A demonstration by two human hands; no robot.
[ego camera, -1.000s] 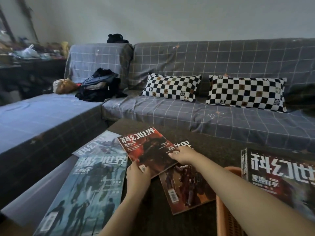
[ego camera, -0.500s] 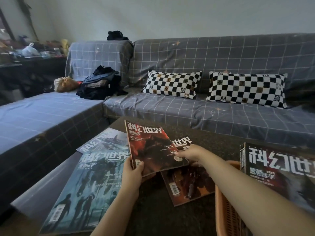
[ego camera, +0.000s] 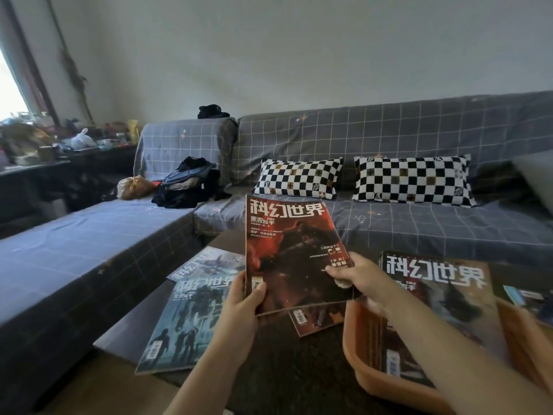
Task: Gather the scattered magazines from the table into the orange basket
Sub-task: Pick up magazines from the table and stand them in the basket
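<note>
While the red magazine is lifted above the table, the left hand grips its lower left corner and the right hand pinches its right edge. The orange basket, at right, holds other magazines; two blue magazines lie left.

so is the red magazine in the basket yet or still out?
Out. Both hands, left hand and right hand, hold the red magazine raised above the table, left of the orange basket.
</note>
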